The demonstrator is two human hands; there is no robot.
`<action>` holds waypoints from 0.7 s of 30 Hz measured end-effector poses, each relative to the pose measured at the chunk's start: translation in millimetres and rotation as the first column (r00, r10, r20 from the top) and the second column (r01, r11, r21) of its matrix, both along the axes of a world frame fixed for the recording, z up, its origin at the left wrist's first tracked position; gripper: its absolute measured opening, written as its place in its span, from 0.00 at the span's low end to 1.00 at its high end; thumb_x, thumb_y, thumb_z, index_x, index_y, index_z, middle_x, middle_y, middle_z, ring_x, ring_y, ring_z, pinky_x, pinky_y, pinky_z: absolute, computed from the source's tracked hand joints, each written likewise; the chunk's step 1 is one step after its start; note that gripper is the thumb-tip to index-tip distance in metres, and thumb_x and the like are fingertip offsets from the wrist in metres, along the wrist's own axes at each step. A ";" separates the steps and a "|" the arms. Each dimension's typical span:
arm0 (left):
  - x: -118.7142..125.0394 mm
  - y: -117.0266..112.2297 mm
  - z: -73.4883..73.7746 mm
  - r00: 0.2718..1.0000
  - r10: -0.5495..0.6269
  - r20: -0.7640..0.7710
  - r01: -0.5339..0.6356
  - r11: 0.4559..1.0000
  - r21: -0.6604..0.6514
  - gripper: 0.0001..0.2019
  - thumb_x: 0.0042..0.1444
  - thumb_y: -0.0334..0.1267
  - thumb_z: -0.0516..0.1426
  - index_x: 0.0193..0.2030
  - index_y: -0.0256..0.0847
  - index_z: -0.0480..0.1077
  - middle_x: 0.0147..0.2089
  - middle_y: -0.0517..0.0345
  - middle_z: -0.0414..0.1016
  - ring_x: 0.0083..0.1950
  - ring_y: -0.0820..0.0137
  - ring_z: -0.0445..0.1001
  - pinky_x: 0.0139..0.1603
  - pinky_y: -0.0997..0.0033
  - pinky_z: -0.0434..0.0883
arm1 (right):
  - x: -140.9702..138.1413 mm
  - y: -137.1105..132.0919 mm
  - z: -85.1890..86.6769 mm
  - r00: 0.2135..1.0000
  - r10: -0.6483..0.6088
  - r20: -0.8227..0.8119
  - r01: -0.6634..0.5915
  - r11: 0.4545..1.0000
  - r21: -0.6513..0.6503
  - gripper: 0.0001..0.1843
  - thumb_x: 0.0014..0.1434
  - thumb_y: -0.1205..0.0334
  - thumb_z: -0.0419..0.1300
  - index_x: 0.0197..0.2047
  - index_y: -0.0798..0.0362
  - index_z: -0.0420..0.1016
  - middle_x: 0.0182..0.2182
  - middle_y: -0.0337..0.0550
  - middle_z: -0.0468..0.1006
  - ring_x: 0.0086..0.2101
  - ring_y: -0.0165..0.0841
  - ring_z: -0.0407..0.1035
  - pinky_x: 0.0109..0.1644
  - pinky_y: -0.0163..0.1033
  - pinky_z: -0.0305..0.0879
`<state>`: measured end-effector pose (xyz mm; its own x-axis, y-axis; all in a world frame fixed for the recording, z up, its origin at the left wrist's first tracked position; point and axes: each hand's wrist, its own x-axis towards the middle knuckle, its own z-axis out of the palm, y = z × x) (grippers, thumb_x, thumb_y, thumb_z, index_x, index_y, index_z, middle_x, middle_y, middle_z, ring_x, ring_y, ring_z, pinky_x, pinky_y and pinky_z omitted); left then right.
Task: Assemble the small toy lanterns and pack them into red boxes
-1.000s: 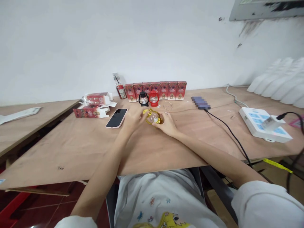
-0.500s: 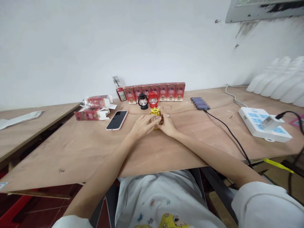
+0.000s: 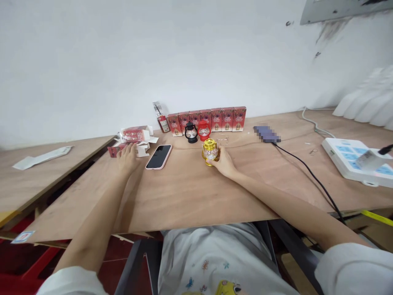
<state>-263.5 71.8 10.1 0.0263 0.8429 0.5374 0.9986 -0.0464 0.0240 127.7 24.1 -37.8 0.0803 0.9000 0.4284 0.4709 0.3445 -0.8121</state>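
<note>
A small gold toy lantern point(image 3: 210, 150) stands upright on the wooden table point(image 3: 190, 192). My right hand point(image 3: 223, 161) is closed around its right side. My left hand point(image 3: 128, 156) reaches to the left and lies over an opened red and white carton point(image 3: 122, 148), fingers spread. A second opened carton point(image 3: 135, 133) lies just behind it. A phone with a pink case point(image 3: 159, 156) lies face up between my hands. A black lantern point(image 3: 191, 132) and a red lantern point(image 3: 204, 130) stand in front of a row of red boxes point(image 3: 211, 119) by the wall.
A blurred dark device point(image 3: 266, 133) with a black cable point(image 3: 310, 174) lies to the right. A white power strip point(image 3: 356, 160) sits at the far right. A white paper strip point(image 3: 41, 157) lies on the lower table at the left. A small packet point(image 3: 161, 119) leans against the wall.
The gold lantern went from lying in both hands to standing upright. My left hand let go and moved left onto the opened carton. My right hand stays on the lantern.
</note>
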 end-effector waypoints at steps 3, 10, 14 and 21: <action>-4.3 13.6 -8.6 0.999 0.024 -0.048 -0.021 0.998 0.065 0.25 0.49 0.34 0.52 0.56 0.36 0.62 0.58 0.39 0.67 0.59 0.50 0.63 0.58 0.49 0.56 | 2.4 2.7 -3.0 0.999 -0.038 -0.010 0.038 0.998 0.041 0.30 0.42 0.61 0.68 0.48 0.52 0.62 0.45 0.48 0.73 0.46 0.44 0.68 0.50 0.54 0.64; -1.0 14.0 -14.4 0.990 0.067 -0.125 -0.055 0.994 0.098 0.22 0.53 0.44 0.51 0.49 0.29 0.66 0.47 0.34 0.68 0.52 0.48 0.66 0.53 0.55 0.59 | 0.9 -0.1 -1.3 0.995 -0.101 -0.004 0.100 0.990 0.101 0.42 0.40 0.56 0.70 0.56 0.54 0.57 0.53 0.56 0.66 0.53 0.48 0.62 0.57 0.57 0.58; -2.6 3.8 -16.8 0.992 0.068 -0.109 -0.053 0.990 0.132 0.21 0.55 0.47 0.52 0.50 0.34 0.67 0.49 0.37 0.67 0.53 0.49 0.64 0.52 0.54 0.59 | -1.3 -8.6 5.0 0.988 -0.152 0.021 0.141 0.957 0.254 0.41 0.46 0.53 0.66 0.59 0.53 0.52 0.55 0.57 0.61 0.56 0.49 0.57 0.59 0.59 0.55; 4.6 -12.6 2.4 0.992 0.012 0.125 -0.050 0.953 0.300 0.16 0.59 0.44 0.50 0.47 0.36 0.69 0.50 0.44 0.71 0.54 0.52 0.64 0.54 0.52 0.57 | -2.1 -29.9 18.2 0.978 -0.163 0.133 0.071 0.850 0.522 0.32 0.56 0.59 0.57 0.61 0.50 0.49 0.55 0.55 0.56 0.59 0.47 0.53 0.62 0.60 0.53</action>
<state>-258.9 59.2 12.5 -0.0776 0.6404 0.7641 0.9903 -0.0392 0.1334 125.5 -5.8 -19.6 0.0574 0.5376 0.8413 0.6459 0.6226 -0.4419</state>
